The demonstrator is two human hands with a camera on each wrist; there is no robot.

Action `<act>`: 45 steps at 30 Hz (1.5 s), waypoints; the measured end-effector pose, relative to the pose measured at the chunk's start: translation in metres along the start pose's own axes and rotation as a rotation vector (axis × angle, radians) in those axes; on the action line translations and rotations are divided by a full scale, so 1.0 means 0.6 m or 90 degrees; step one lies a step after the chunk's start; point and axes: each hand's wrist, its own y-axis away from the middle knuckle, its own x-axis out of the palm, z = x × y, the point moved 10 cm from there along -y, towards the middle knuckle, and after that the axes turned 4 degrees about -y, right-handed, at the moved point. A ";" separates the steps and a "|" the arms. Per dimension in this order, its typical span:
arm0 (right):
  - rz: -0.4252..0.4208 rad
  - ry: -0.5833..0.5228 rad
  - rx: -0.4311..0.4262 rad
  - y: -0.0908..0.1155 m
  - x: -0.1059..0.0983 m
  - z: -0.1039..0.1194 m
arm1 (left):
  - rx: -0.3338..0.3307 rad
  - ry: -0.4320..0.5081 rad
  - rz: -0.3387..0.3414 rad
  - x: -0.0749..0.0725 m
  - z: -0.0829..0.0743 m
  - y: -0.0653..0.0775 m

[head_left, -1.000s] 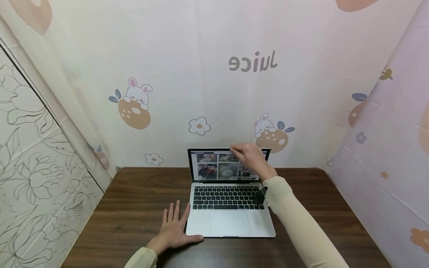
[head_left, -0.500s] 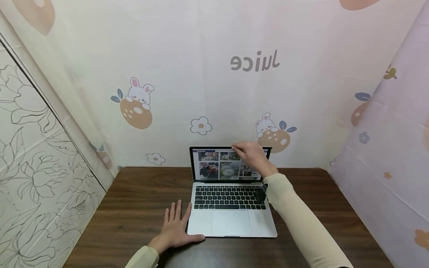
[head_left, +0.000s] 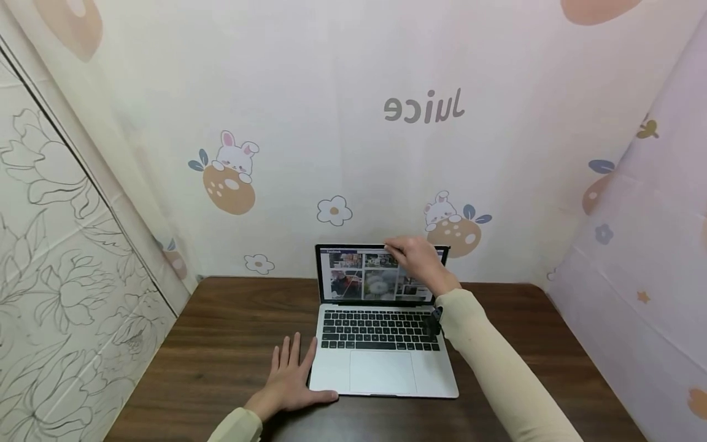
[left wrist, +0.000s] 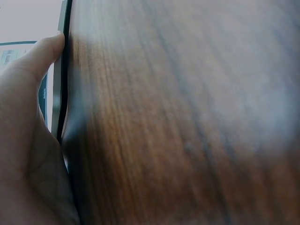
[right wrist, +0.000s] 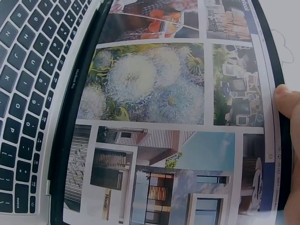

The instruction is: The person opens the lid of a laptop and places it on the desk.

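A silver laptop (head_left: 383, 371) stands unfolded on the table, its lit screen (head_left: 353, 285) showing a page of photos. My right hand (head_left: 417, 261) pinches the top edge of the screen, right of its middle. In the right wrist view, the thumb (right wrist: 287, 99) presses on the dark bezel (right wrist: 269, 51); the fingers behind are mostly hidden. My left hand (head_left: 288, 380) lies with spread, straight fingers at the laptop's front left corner. Its thumb (left wrist: 44, 51) touches the front edge of the base, and the other fingers lie on the wood by the left side.
The dark wooden table (head_left: 237, 325) has its back edge against a hanging cloth (head_left: 293, 123) printed with rabbits and flowers. More cloth hangs at the right, and a panel with flower line drawings (head_left: 61, 276) borders the left.
The whole scene shifts slightly right in the head view. Both hands keep their places on the laptop, and the screen's angle looks nearly the same.
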 end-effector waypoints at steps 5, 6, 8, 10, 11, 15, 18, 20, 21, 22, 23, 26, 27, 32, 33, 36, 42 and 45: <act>-0.005 0.003 -0.008 0.001 0.000 -0.002 | -0.002 -0.006 -0.002 0.014 0.009 -0.006; -0.005 0.004 -0.008 0.001 -0.001 -0.001 | 0.000 -0.005 -0.007 0.015 0.010 -0.007; -0.006 0.006 -0.009 0.001 -0.001 -0.001 | 0.007 -0.001 -0.012 0.012 0.007 -0.005; -0.006 0.008 -0.008 0.001 -0.001 0.000 | 0.012 0.003 -0.012 0.008 0.003 -0.002; -0.006 0.012 -0.007 0.001 -0.001 0.000 | 0.011 0.001 -0.009 0.007 0.003 -0.001; -0.010 0.026 -0.010 0.000 -0.001 0.001 | 0.002 0.007 0.004 0.002 0.000 0.000; -0.017 0.027 -0.016 -0.002 -0.003 0.004 | 0.001 0.009 0.006 0.000 -0.001 0.000; -0.023 0.025 -0.020 -0.002 -0.004 0.004 | 0.007 0.011 0.000 0.000 -0.001 0.000; -0.025 0.020 -0.020 -0.002 -0.004 0.004 | 0.011 0.011 -0.004 0.000 -0.001 0.000; -0.025 0.014 -0.018 -0.003 -0.004 0.003 | 0.012 0.010 -0.005 0.001 -0.001 0.000; -0.024 0.009 -0.016 -0.003 -0.004 0.002 | 0.012 0.007 -0.004 0.003 0.000 0.000; -0.018 -0.001 -0.010 -0.002 -0.002 0.000 | 0.008 0.002 -0.008 0.006 0.002 -0.001; -0.016 -0.002 -0.009 -0.002 -0.002 0.000 | 0.007 0.001 -0.008 0.006 0.002 -0.001; -0.014 0.006 -0.005 -0.003 0.000 -0.002 | 0.007 0.004 0.002 0.004 -0.001 0.000; -0.013 0.005 -0.005 -0.004 0.000 -0.002 | 0.006 0.003 0.006 0.003 -0.001 0.001; -0.014 0.006 -0.003 -0.006 0.002 -0.005 | 0.001 0.003 0.010 0.000 -0.002 0.001; -0.011 0.011 0.003 -0.010 0.005 -0.010 | -0.006 -0.001 0.018 -0.002 -0.002 0.000; -0.010 0.002 0.005 -0.013 0.006 -0.013 | -0.007 -0.004 0.022 0.000 -0.002 -0.001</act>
